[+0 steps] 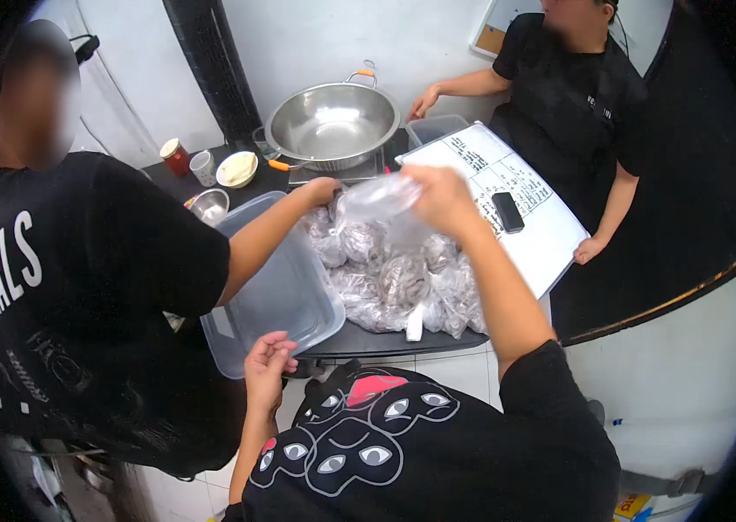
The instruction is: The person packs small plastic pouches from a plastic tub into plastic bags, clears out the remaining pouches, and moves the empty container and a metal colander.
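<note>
My right hand (442, 198) grips the top of a clear plastic bag (376, 198) above a heap of filled clear bags (402, 278) on the dark table. My left hand (269, 358) is near the front rim of an empty translucent plastic bin (276, 300), its fingers partly curled and apart, holding nothing. A co-worker's hand (323, 191) at the left reaches to the back of the heap, close to the raised bag. What lies under the raised bag is partly hidden.
Behind the bags stands a large steel pan (333, 126) with orange handles. A whiteboard (542, 235) carrying a black phone (508, 212) is held by a second person at the right. A bowl (237, 170), cup (203, 168), red can (174, 157) and metal bowl (209, 207) stand at the back left.
</note>
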### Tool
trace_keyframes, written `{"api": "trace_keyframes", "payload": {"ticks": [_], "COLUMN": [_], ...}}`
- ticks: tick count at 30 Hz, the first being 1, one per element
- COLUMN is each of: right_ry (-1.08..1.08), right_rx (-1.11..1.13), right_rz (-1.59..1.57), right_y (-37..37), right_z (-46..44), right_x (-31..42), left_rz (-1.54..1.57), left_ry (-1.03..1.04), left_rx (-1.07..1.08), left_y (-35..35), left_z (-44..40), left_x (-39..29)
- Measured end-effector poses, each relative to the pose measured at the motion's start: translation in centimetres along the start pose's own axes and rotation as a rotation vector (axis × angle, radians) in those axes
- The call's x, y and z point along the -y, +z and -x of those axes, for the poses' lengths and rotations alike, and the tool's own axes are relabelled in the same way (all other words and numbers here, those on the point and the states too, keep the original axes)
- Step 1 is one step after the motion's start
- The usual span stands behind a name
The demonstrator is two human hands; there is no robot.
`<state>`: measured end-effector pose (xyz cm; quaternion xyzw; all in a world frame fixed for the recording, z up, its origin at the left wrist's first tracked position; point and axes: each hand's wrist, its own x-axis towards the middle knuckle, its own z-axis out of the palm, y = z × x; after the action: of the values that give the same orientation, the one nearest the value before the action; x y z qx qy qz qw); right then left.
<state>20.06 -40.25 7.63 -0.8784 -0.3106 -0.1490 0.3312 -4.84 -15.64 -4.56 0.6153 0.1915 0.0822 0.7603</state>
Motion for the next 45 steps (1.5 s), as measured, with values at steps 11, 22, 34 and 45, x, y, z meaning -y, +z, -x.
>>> {"api": "trace_keyframes", "payload": {"ticks": [11, 22, 34, 45], "right_ry": [0.036, 0.228, 0.286, 0.261], "right_rx": [0.357, 0.292, 0.250, 0.209], "right_rz": [0.013, -0.019, -0.057, -0.033], "right_y": [10.2, 6.0, 8.2, 8.7], "right_z": [11.6, 14.5, 15.3, 14.5], "right_x": [-5.7, -5.1, -3.8, -2.4], "left_rz": [-1.271, -1.449, -1.348, -1.335], "left_ry": [0.472, 0.191, 0.283, 0.386], "left_rx": [-0.198, 0.174, 0.255, -0.473], "left_y": [2.1, -0.4, -0.6, -6.3], "left_z": [0.6, -2.1, -0.2, 0.9], "left_x": [1.2, 3.3, 4.4, 2.6]}}
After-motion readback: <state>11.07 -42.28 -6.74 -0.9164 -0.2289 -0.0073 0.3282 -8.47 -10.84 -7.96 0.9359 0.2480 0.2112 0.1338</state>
